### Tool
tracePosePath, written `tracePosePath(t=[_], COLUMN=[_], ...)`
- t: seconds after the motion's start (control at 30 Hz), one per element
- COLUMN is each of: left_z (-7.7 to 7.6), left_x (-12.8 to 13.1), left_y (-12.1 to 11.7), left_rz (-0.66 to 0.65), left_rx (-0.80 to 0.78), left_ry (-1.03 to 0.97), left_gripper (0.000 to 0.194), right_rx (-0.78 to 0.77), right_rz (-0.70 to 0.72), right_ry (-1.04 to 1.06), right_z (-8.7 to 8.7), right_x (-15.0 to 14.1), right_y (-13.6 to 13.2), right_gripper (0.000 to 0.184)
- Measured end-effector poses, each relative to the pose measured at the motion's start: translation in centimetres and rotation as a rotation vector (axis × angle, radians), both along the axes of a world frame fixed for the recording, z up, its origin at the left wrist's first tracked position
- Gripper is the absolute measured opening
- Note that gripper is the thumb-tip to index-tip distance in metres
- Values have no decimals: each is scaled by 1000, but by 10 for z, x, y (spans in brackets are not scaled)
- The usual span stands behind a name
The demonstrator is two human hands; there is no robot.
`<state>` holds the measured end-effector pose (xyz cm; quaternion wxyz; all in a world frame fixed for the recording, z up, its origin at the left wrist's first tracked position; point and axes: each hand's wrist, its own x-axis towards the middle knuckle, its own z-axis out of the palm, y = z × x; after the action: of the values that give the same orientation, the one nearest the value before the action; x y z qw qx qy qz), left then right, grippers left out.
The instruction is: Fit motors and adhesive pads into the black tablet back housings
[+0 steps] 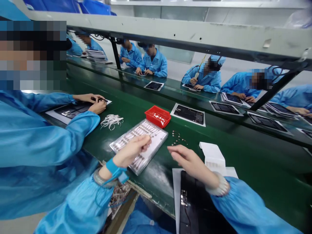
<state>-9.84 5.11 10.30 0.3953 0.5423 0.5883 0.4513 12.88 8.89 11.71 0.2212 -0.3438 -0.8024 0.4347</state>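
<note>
My left hand [133, 150] hovers over a clear plastic tray [159, 136] lined with rows of small metal parts, its fingers curled in and pinched; what they hold is too small to make out. My right hand [188, 161] reaches left toward the tray's near corner, fingers extended and slightly apart, nothing visible in it. Under my right wrist lies a black tablet-like panel [195, 208] on a white sheet. A few small loose parts [177, 138] lie on the green belt between the tray and a white block [212, 155].
A red bin [158, 116] stands behind the tray. White strips [111, 121] lie to the left, by a co-worker's hands [94, 102] on another panel. More panels [188, 114] ride the green belt [243, 146]. Several workers in blue sit across. A grey frame beam [170, 34] runs overhead.
</note>
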Motion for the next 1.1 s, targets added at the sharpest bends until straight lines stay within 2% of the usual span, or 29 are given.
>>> tracePosePath(t=[0.1,0.2,0.27,0.37,0.43,0.47,0.53,0.6,0.7,0.77,0.93,1.0,1.1], left_z=[-2,-12,-20,-29,-32,-33,-36,-40,-44,-45,-40,-38,-34], left_x=[22,32,32,26,22,21,19,17,15,16,19,14,2], left_y=[-22,-34,-36,-36,-38,-38,-39,-39,-40,-40,-38,-32,-24], left_rz=[-93,-106,-76,53,146,177,203,209,204,203,236,276,301], left_rx=[-34,-24,9,105,280,404,646,766,787,786,723,664,584], left_ry=[-130,-172,-150,-70,128,297,671,890,952,989,1078,1109,1169], left_gripper=[48,49,46,29,17,15,19,22,21,21,22,22,19], right_rx=[-161,-360,-449,-494,-533,-556,-589,-612,-606,-540,-320,-314,-413], right_rz=[37,39,-26,-103,-100,-86,-70,-64,-60,-45,-27,-45,-104], right_ry=[215,378,422,366,284,245,193,161,118,75,9,-11,-46], right_z=[-9,-13,-14,-14,-14,-14,-14,-14,-15,-17,-24,-23,-18], right_x=[-41,-59,-63,-64,-64,-65,-66,-66,-66,-67,-68,-66,-55], right_y=[1,-6,-8,-3,2,4,6,6,4,4,3,3,2], right_gripper=[29,24,25,31,34,35,32,24,9,5,12,11,14])
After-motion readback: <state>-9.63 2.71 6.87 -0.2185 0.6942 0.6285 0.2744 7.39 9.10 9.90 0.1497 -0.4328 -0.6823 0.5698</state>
